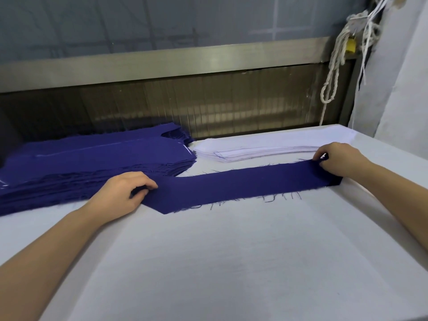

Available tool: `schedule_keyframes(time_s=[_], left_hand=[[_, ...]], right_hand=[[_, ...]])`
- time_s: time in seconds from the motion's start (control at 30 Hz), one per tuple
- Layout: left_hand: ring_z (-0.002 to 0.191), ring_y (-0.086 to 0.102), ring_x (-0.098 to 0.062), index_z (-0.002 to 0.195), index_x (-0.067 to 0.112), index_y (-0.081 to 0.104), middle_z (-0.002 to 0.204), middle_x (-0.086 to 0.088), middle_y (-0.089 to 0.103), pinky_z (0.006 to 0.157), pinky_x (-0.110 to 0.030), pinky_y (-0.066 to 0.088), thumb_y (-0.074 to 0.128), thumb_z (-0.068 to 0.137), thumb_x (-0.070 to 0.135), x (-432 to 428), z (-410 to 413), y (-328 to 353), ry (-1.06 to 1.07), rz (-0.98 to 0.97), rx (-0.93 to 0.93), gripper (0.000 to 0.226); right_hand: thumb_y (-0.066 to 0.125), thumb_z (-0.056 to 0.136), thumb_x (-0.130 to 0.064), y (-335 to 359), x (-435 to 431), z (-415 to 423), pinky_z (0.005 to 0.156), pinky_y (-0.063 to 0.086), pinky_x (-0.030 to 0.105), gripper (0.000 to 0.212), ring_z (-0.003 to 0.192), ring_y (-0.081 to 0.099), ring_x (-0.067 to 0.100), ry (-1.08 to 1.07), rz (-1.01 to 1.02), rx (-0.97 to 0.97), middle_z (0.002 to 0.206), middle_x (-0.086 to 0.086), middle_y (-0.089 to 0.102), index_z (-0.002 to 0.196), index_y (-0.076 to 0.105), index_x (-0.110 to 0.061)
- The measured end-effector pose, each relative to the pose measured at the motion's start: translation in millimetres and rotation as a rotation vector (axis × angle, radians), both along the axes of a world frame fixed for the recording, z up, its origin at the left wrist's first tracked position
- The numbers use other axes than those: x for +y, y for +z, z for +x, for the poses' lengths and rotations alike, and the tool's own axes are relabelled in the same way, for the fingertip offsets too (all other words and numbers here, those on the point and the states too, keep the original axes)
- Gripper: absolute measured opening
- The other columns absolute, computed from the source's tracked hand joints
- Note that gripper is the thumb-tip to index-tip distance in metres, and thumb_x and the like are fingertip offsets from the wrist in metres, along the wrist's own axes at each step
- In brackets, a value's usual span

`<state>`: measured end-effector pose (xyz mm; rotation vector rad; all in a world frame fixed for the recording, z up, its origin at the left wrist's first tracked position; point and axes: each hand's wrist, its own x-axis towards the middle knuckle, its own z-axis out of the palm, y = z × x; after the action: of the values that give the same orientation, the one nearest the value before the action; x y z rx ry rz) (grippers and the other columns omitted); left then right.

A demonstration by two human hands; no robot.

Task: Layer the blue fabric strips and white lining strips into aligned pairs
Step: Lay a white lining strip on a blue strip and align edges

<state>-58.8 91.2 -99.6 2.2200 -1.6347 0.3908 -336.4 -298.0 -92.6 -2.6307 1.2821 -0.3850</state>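
Your white-covered table [208, 262] carries three things, all on its far half. A single blue strip [243, 184] lies flat from 10 o'clock toward 2 o'clock, with loose threads fraying along both long edges. Behind it at 10 o'clock sits a thick stack of blue strips [92, 156], just beside the strip's left end. At 1 o'clock a lower stack of white lining strips [254, 148] rests near the back edge.

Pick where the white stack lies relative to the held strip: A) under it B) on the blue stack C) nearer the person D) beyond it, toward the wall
D: the white stack lies past the strip that the left hand and right hand pinch.
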Motion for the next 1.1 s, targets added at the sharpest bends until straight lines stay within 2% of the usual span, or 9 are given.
schedule_keyframes(time_s=[0.1,0.27,0.37,0.43,0.53,0.67,0.97,1.03,1.1], left_hand=[[0.085,0.061,-0.011,0.094,0.014,0.073,0.092,0.013,0.064,0.068,-0.008,0.042,0.067,0.077,-0.008,-0.5,-1.0,-0.4,-0.004,-0.019,0.025,0.028],[0.086,0.061,-0.011,0.095,0.015,0.072,0.094,0.014,0.064,0.068,-0.016,0.045,0.068,0.077,-0.007,-1.9,-1.2,-0.9,-0.01,-0.027,0.039,0.028],[0.086,0.06,-0.009,0.096,0.015,0.072,0.094,0.012,0.064,0.068,-0.01,0.04,0.069,0.078,-0.004,-1.7,-0.1,-0.5,0.004,-0.019,0.029,0.026],[0.079,0.057,-0.004,0.096,0.014,0.072,0.094,0.011,0.064,0.065,-0.007,0.038,0.069,0.078,-0.003,-1.5,-0.1,0.8,0.017,-0.016,0.033,0.025],[0.064,0.052,-0.009,0.097,0.015,0.072,0.093,0.01,0.062,0.062,-0.007,0.038,0.07,0.078,-0.003,-1.4,-1.4,2.6,0.023,-0.015,0.047,0.026],[0.061,0.05,-0.009,0.1,0.017,0.071,0.097,0.011,0.059,0.06,-0.011,0.038,0.069,0.08,0.002,-2.8,-3.4,2.3,0.033,0.003,0.041,0.025],[0.075,0.053,-0.006,0.106,0.021,0.068,0.106,0.011,0.057,0.06,-0.014,0.038,0.066,0.085,0.012,-4.3,-0.5,1.0,0.043,0.037,0.064,0.023],[0.082,0.053,-0.005,0.11,0.022,0.066,0.114,0.013,0.056,0.066,-0.012,0.04,0.064,0.088,0.016,-5.0,1.4,0.4,0.04,0.047,0.086,0.024],[0.099,0.052,-0.001,0.119,0.024,0.062,0.127,0.015,0.051,0.079,-0.009,0.038,0.056,0.093,0.02,-6.8,2.8,-0.6,0.042,0.078,0.098,0.028]], right_hand=[[0.048,0.085,-0.001,-1.1,-2.6,0.3,0.074,0.038,0.028,0.029,0.09,0.049,0.022,-0.007,-0.014,0.0,0.114,0.009,0.062,0.103,0.065,-0.015],[0.046,0.085,-0.002,-2.4,-0.5,0.1,0.079,0.044,0.032,0.032,0.102,0.054,0.028,-0.019,-0.003,0.023,0.116,0.008,0.061,0.107,0.064,-0.017],[0.045,0.083,0.0,-0.5,2.1,-0.3,0.079,0.046,0.035,0.033,0.098,0.053,0.028,-0.03,-0.033,0.016,0.113,0.007,0.061,0.103,0.063,-0.019],[0.044,0.083,0.0,1.0,3.2,-0.5,0.079,0.047,0.036,0.033,0.097,0.052,0.028,-0.042,-0.047,0.004,0.112,0.006,0.06,0.101,0.063,-0.02],[0.044,0.084,0.0,1.9,4.4,-0.8,0.082,0.049,0.039,0.032,0.098,0.053,0.029,-0.05,-0.051,0.025,0.112,0.007,0.06,0.102,0.062,-0.019],[0.044,0.085,0.0,0.8,5.5,-1.5,0.087,0.049,0.044,0.031,0.099,0.053,0.029,-0.061,-0.038,0.059,0.112,0.008,0.059,0.102,0.062,-0.018],[0.042,0.087,-0.004,1.4,9.3,0.1,0.085,0.048,0.04,0.028,0.098,0.053,0.03,-0.123,-0.071,0.135,0.113,0.01,0.057,0.107,0.059,-0.015],[0.042,0.09,-0.009,1.2,8.2,0.3,0.086,0.047,0.039,0.024,0.099,0.053,0.031,-0.144,-0.085,0.176,0.114,0.012,0.057,0.109,0.058,-0.01],[0.04,0.096,-0.022,0.1,6.6,0.3,0.089,0.044,0.039,0.029,0.102,0.052,0.033,-0.155,-0.092,0.2,0.117,0.015,0.055,0.113,0.057,-0.005]])
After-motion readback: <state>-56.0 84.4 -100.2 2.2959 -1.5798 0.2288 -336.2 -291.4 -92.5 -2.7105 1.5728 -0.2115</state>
